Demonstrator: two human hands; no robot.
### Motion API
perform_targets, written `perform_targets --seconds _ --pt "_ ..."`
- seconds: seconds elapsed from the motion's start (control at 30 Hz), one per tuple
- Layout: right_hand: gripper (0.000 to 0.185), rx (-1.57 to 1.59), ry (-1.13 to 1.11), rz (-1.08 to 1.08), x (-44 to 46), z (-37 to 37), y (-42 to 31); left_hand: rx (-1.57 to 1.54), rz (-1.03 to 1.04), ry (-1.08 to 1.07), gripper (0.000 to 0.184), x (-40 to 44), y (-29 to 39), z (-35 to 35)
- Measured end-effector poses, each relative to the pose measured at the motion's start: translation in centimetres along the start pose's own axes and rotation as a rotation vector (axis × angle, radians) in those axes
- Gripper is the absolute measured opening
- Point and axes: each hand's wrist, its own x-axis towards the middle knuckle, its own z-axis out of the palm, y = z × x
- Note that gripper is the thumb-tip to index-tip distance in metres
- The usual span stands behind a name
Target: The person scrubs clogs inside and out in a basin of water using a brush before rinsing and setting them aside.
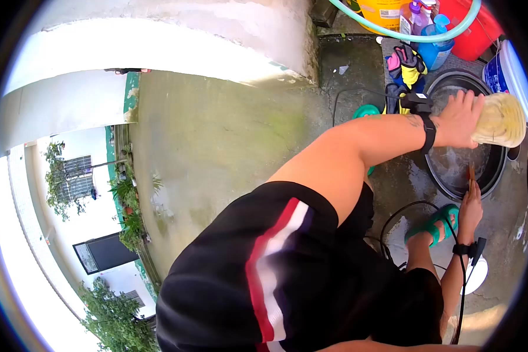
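My left hand (460,117) reaches over a dark round basin (433,176) with its fingers curled round a translucent, yellowish plastic tub (501,121). The tub lies tilted on its side above the basin's far rim. Cloudy water (454,167) shows in the basin. At the basin's near edge, my right hand (470,208) is closed on a thin brown stick (471,172) that points in over the water. The stick's far end is hard to make out. Both wrists wear black straps with small dark devices.
Black and yellow gloves (409,66), a blue bottle (437,50), a red container (469,26) and a yellow bucket (381,12) stand beyond the basin. A white-and-blue bucket (513,76) touches its side. A pale green hose (413,36) and black cable (387,229) cross the wet floor.
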Motion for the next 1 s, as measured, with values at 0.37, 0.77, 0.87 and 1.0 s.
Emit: perform_targets --seconds 0.37,0.77,0.87,1.0 --pt "0.036 0.006 0.017 0.031 -0.8 -3.8 -1.9 -1.671 -0.811 0.148 0.064 -13.3 -12.8 -16.5" --pt "0.039 -0.006 -0.012 0.071 -0.6 -3.4 -2.1 -2.056 -1.184 0.398 0.063 -24.3 -22.1 -9.1" --pt "0.039 0.003 0.021 0.048 -0.6 -3.2 -2.0 -1.972 -1.239 0.43 0.068 -22.8 -23.7 -7.7" --pt "0.039 0.018 0.019 0.064 -0.5 -3.9 -2.8 -1.705 -1.375 0.411 0.067 -21.6 -25.4 -6.9"
